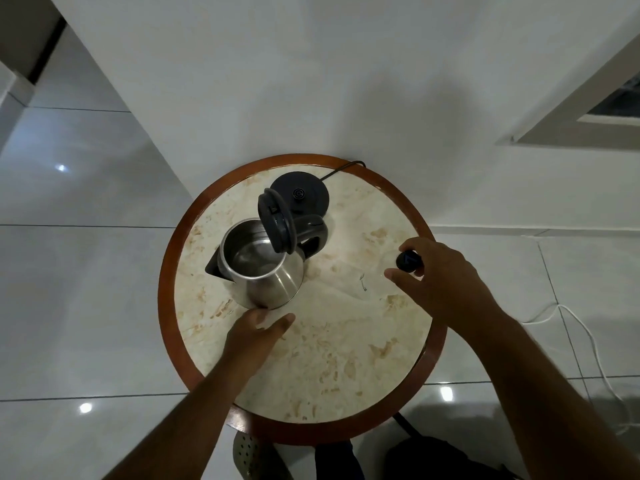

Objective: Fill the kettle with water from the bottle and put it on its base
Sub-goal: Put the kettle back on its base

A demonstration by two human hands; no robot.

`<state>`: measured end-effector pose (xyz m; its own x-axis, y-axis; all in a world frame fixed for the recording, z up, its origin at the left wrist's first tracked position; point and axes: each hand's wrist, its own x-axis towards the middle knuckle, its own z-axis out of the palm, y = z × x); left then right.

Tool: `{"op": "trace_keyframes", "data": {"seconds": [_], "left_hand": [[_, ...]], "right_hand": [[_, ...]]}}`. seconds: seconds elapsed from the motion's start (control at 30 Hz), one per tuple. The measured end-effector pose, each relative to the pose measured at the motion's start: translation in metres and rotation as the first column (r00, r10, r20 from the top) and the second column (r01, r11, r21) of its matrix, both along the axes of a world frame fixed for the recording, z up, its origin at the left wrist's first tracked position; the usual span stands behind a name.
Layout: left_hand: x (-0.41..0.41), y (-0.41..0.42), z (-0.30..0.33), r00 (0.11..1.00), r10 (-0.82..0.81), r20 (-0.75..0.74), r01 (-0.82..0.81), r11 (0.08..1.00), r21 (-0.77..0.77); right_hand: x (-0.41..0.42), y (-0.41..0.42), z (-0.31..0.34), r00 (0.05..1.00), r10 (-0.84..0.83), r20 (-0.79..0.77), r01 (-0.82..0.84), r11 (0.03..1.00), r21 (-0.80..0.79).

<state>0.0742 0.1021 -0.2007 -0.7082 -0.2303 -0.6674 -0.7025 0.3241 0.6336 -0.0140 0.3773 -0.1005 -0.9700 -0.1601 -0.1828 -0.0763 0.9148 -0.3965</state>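
The right hand is positioned over the right portion of the bench. Its thumb and fingers are closed around the dark cap of a clear bottle. The bottle body is transparent and only faintly visible against the bench surface; it appears to stand upright beneath the hand.

The left hand rests on the bench in front of the kettle. The fingers are extended and slightly apart, holding nothing. The fingertips lie at the lower edge of the kettle base; whether they make contact cannot be determined.

The kettle is stainless steel and stands upright on the bench, left of centre, between the two hands and nearer the left hand. Its dark lid is hinged up and open, exposing the interior. The spout points left; the dark handle faces right, toward the bottle. The kettle is well apart from the right hand.

The kettle's round dark power base sits on the bench directly behind the kettle, partly hidden by the raised lid. The kettle is not seated on it. A dark cord runs from the base over the rear edge of the bench toward the white wall.

The bench is round, with a pale marbled top and a brown wooden rim, and stands on a glossy tiled floor.
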Motion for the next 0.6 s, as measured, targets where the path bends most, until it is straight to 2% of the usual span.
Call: {"op": "trace_keyframes", "data": {"seconds": [0.17, 0.4, 0.5, 0.57, 0.6], "left_hand": [[0.0, -0.021, 0.0, 0.999, -0.031, 0.014, 0.031, 0.999, -0.02], [-0.005, -0.045, 0.003, 1.0, -0.023, -0.012, 0.023, 0.997, -0.07], [-0.018, -0.059, 0.009, 0.998, -0.026, -0.066, 0.023, 0.999, -0.034], [-0.027, -0.067, 0.014, 0.994, -0.036, -0.103, 0.036, 0.999, 0.003], [-0.031, -0.07, 0.017, 0.988, -0.058, -0.14, 0.062, 0.998, 0.02]], "right_hand": [[0.001, -0.008, 0.007, 1.0, -0.014, 0.002, 0.014, 0.994, 0.105], [0.0, -0.012, 0.023, 0.985, -0.173, 0.018, 0.169, 0.975, 0.143], [-0.008, -0.007, 0.024, 0.915, -0.35, 0.201, 0.337, 0.937, 0.093], [-0.005, -0.006, 0.024, 0.854, -0.387, 0.347, 0.408, 0.913, 0.013], [0.0, -0.005, 0.023, 0.857, -0.387, 0.339, 0.418, 0.908, -0.02]]}}
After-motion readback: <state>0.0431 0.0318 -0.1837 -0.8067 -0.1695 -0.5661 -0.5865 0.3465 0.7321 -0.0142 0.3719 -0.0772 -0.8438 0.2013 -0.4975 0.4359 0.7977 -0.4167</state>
